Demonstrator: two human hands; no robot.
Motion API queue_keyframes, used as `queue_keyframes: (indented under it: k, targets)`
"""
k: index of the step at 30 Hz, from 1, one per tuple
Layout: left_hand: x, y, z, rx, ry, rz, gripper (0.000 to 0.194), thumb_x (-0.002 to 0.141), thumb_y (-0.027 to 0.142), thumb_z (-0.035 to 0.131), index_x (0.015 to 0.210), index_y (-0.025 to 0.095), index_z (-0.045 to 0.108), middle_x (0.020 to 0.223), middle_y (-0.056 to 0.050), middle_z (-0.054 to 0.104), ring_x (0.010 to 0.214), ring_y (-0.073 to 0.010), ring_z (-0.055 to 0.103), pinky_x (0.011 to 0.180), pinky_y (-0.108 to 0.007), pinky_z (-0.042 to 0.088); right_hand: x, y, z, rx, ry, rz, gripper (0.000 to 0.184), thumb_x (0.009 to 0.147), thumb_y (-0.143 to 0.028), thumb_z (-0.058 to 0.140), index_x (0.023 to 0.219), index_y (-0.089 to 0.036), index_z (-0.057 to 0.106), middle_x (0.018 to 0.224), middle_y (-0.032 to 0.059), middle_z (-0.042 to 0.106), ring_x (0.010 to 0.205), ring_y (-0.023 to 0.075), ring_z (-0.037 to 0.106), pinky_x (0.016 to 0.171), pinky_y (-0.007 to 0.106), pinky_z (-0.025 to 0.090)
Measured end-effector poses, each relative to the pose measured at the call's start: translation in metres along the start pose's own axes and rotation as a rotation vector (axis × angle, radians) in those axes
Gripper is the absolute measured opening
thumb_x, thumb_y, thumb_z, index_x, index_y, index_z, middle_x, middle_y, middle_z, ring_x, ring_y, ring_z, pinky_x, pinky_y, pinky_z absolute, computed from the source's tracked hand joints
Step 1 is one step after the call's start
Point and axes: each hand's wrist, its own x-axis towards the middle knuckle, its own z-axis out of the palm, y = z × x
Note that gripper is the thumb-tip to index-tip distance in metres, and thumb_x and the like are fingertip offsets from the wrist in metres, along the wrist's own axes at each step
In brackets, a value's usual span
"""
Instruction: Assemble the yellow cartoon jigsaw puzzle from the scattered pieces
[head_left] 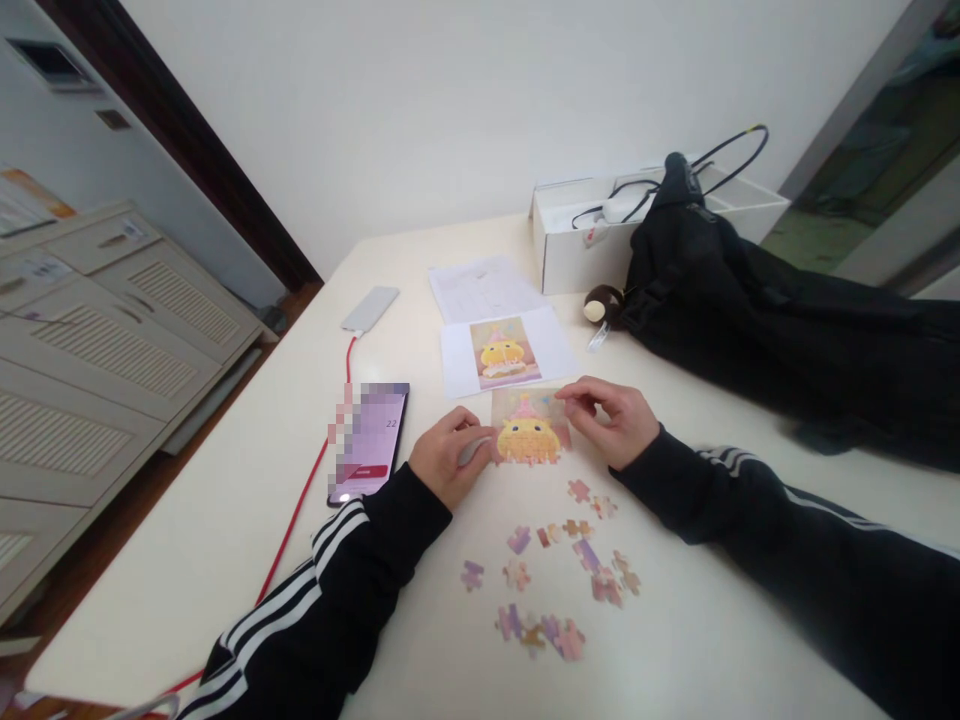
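Observation:
A partly assembled jigsaw puzzle (529, 437) lies flat on the table, showing a yellow cartoon figure with a pink hat; its lower edge is uneven. At its left side, my left hand (454, 458) is curled, thumb and index finger closing at the edge. My right hand (616, 418) has its fingers bent together, their tips at the puzzle's upper right edge. Loose puzzle pieces (517, 573) in pink, purple and brown are scattered below, nearer to me. Just beyond the puzzle is a printed picture (506, 355) of the same figure on white paper.
Left of my left hand lies a phone (375, 440), and a red cable (300, 500) runs to a power bank (371, 310). Papers (487, 287) lie farther back. A white box (577, 255) with cables and a black bag (750, 310) occupy the right side.

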Motion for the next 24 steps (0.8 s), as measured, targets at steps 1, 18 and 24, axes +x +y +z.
queue_keyframes:
  k: [1,18,24]
  targets:
    - [0.001,-0.002,-0.001,0.010,0.019,0.030,0.023,0.087,0.021,0.050,0.097,0.013,0.069,0.092,-0.008,0.058,0.078,-0.0125,0.053,0.072,-0.027,0.046,0.003,0.004,-0.003,-0.014,0.004,-0.002,0.013,0.082,-0.018,0.051,0.084,-0.018,0.064,0.064,-0.0006,0.059,0.053,0.0108,0.047,0.052,0.025,0.041]
    - [0.009,-0.023,-0.004,0.008,-0.210,0.164,0.016,0.090,0.027,0.052,0.101,0.020,0.062,0.124,-0.004,0.059,0.119,-0.0209,0.051,0.100,-0.041,0.037,0.002,0.047,-0.010,-0.147,-0.334,-0.296,0.044,0.074,-0.035,0.068,0.112,-0.017,0.059,0.106,0.0138,0.064,0.096,0.0284,0.057,0.084,0.047,0.046]
    - [0.009,-0.023,-0.001,0.021,-0.184,0.179,0.018,0.091,0.033,0.054,0.100,0.020,0.062,0.123,-0.003,0.059,0.116,-0.0198,0.051,0.098,-0.038,0.037,0.003,0.046,-0.012,-0.142,-0.359,-0.297,0.033,0.075,-0.035,0.066,0.104,-0.019,0.061,0.107,0.0123,0.063,0.097,0.0271,0.057,0.084,0.045,0.044]
